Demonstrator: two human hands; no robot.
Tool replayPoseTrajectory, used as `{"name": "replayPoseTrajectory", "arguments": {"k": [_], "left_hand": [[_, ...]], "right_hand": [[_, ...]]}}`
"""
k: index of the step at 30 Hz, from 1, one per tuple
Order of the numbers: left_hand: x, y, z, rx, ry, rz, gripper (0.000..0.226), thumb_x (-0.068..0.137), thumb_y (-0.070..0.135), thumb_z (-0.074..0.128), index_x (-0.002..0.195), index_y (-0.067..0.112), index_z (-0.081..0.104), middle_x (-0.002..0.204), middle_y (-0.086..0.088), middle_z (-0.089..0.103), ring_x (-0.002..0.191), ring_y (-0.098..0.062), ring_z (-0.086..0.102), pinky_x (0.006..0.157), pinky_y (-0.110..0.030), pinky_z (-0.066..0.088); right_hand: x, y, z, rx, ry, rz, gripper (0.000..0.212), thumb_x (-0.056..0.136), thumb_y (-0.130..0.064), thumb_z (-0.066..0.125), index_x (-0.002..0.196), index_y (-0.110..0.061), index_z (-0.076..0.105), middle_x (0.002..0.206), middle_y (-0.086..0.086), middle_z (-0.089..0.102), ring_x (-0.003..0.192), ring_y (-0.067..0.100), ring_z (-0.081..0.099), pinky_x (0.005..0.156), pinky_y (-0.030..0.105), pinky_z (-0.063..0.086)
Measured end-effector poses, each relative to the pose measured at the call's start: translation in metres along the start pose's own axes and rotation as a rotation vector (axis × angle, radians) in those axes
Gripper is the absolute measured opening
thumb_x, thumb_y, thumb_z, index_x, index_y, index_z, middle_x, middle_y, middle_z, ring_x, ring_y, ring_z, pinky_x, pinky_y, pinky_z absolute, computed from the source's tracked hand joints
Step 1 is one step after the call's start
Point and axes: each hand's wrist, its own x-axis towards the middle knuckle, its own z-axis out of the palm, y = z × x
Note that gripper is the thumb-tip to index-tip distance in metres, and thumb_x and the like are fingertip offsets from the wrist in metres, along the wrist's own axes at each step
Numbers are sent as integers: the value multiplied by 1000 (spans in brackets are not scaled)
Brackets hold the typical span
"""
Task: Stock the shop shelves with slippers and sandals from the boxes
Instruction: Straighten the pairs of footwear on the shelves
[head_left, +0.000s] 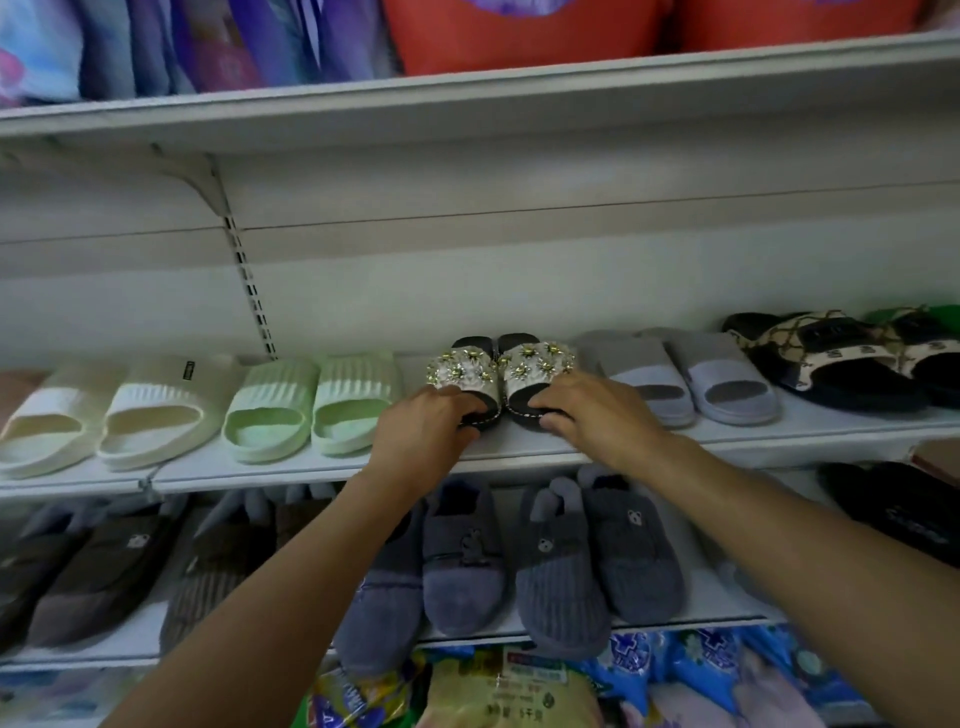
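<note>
Black-soled sandals with white flower-studded straps (498, 376) sitting side by side on the white middle shelf (519, 447), between pale green ribbed slides (311, 405) and grey open-toe slippers (685, 379). Left hand (423, 434) grasping the heel of the left sandal, right hand (592, 415) gripping the heel of the right one. Grey plush slippers (519, 556) lined up on the shelf below.

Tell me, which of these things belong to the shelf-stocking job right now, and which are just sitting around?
In the job:
- flower-trimmed sandals, on the middle shelf
- left hand and right hand, one at each sandal's front end

Just sitting there:
- green slides
- cream slides
- grey slides
- grey plush slippers
- packets below
</note>
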Motion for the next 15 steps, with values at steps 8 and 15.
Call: {"name": "replayPoseTrajectory", "arguments": {"k": [8, 15], "left_hand": [[10, -10, 10, -36, 4, 117, 34, 89, 30, 58, 123, 33, 60, 121, 7, 62, 113, -22, 53, 82, -38, 51], [14, -13, 14, -61, 34, 135, 30, 88, 27, 60, 117, 29, 65, 115, 3, 64, 110, -24, 53, 79, -38, 53]], "right_hand": [[0, -7, 6, 11, 29, 89, 28, 92, -26, 58, 120, -24, 64, 112, -1, 62, 107, 19, 54, 80, 37, 49], [2, -15, 7, -16, 18, 123, 30, 93, -23, 56, 122, -21, 62, 115, 2, 61, 108, 22, 54, 79, 38, 49]]}}
